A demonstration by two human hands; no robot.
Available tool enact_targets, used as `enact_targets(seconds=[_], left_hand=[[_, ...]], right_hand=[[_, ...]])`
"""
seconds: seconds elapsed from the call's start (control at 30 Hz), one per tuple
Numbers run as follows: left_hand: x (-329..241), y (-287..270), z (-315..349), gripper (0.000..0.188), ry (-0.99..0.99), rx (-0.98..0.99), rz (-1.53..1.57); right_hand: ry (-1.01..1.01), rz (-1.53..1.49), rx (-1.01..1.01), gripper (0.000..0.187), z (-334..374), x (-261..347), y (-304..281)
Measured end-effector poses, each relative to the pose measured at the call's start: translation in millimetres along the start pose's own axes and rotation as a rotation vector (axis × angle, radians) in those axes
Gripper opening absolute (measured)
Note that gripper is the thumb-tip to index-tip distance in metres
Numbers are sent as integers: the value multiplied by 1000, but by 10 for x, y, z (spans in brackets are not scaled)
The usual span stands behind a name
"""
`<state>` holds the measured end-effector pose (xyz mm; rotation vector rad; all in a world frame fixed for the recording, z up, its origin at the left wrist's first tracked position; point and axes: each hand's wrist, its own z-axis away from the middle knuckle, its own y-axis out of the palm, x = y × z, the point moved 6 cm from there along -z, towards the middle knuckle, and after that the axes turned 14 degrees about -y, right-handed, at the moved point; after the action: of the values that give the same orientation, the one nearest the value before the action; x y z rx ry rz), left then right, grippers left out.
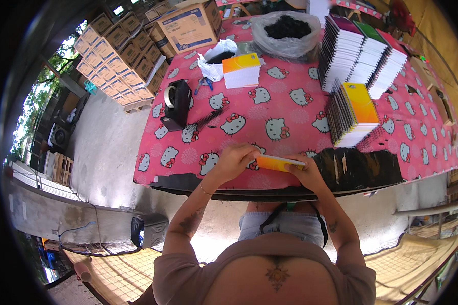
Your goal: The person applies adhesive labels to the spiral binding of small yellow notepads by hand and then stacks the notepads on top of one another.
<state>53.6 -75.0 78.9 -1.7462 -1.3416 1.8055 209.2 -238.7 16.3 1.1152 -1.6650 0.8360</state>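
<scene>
Near the table's front edge, my right hand (306, 172) is closed around the right end of a thin notebook (275, 163) with a yellow-orange cover. At the notebook's left end, my left hand (235, 163) has its thumb and fingers pinched together; what is between them is too small to make out. To the right, a stack of small spiral notebooks (360, 109) with yellow-orange covers stands on the table. Farther back sits a pile of similar booklets (240, 71) showing no coils. Several loose black binding coils (208, 119) lie left of centre.
A black tape dispenser (176, 104) and blue-handled pliers (204, 85) are at the left. Behind are a plastic bag of black coils (286, 33), a cardboard box (189, 26) and tall stacks of larger spiral notebooks (341, 53). Stacked cartons (118, 61) stand beyond the pink-covered table (257, 119).
</scene>
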Motion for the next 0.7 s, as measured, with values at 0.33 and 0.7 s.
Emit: enact_targets(seconds=[0.33, 0.7], left_hand=[[-620, 287, 206, 73, 46, -331, -594], [-582, -78, -80, 19, 212, -287, -140]], right_hand=[[-41, 67, -209, 26, 168, 287, -94], [-44, -44, -185, 28, 178, 315, -20]])
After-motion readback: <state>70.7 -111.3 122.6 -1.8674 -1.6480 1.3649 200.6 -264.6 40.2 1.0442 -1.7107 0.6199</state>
